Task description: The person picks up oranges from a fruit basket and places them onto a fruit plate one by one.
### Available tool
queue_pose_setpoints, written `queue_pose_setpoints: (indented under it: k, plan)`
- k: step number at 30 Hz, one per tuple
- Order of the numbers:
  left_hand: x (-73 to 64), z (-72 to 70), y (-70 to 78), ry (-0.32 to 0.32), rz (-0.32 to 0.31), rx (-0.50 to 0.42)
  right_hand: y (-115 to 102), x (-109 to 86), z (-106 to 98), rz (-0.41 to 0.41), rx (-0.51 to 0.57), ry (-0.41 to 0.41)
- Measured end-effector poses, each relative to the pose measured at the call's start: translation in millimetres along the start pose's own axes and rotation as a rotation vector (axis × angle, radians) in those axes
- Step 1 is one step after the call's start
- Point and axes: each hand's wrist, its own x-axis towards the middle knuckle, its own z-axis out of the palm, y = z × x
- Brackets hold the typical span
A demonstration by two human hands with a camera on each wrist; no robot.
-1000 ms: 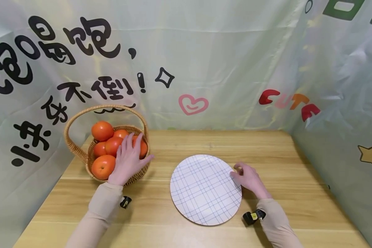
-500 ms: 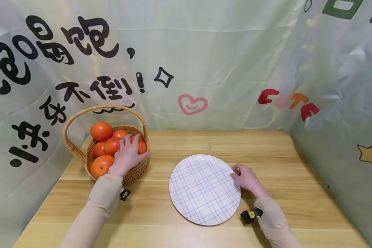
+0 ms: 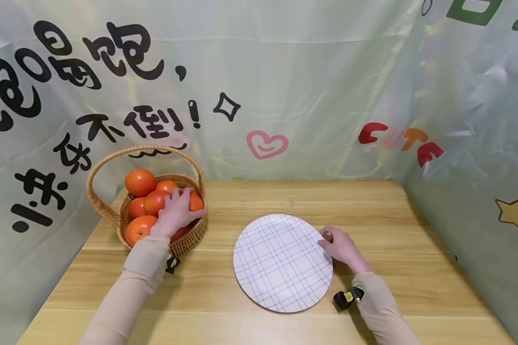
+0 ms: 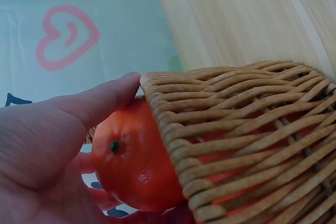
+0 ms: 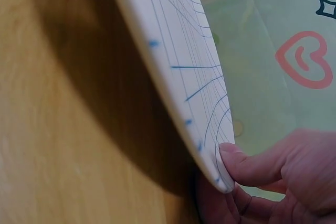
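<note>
On the left stands a wicker basket (image 3: 193, 238) with a tall arched handle, holding several orange-red fruits (image 3: 140, 182). My left hand (image 3: 174, 214) reaches into its right side. In the left wrist view, thumb and fingers curve around a shiny mandarin orange (image 4: 134, 153) with a green stem nub, the thumb tip right at the basket rim. Part of this fruit is hidden behind the weave. A round white plate (image 3: 282, 263) with blue grid lines lies right of the basket. My right hand (image 3: 342, 247) pinches its right rim, thumb on top and fingers below.
Both things stand on a wooden table (image 3: 207, 297). A pale printed curtain (image 3: 319, 86) hangs behind and along both sides, close behind the basket handle. Small black wrist cameras (image 3: 344, 299) sit at both sleeves.
My left hand has moved slightly lower into the basket, its spread fingers now curling around the mandarin orange. The right hand stays at the plate rim. The whole view has shifted slightly.
</note>
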Motion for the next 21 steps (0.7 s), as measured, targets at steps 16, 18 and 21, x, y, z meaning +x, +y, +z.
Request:
queue_pose_setpoints:
  k: [16, 18, 21]
  plan:
    - [-3.7, 1.1, -1.6, 0.053, 0.028, -0.027, 2.6, -0.4, 1.9, -0.013, -0.007, 0.011]
    - [-4.4, 2.9, -1.6, 0.076, 0.036, -0.025, 3.4, -0.6, 2.2, -0.014, -0.007, 0.014]
    - [-5.6, 5.7, -1.9, 0.112, 0.04, -0.027, 3.5, -0.9, 2.4, -0.014, -0.002, 0.015]
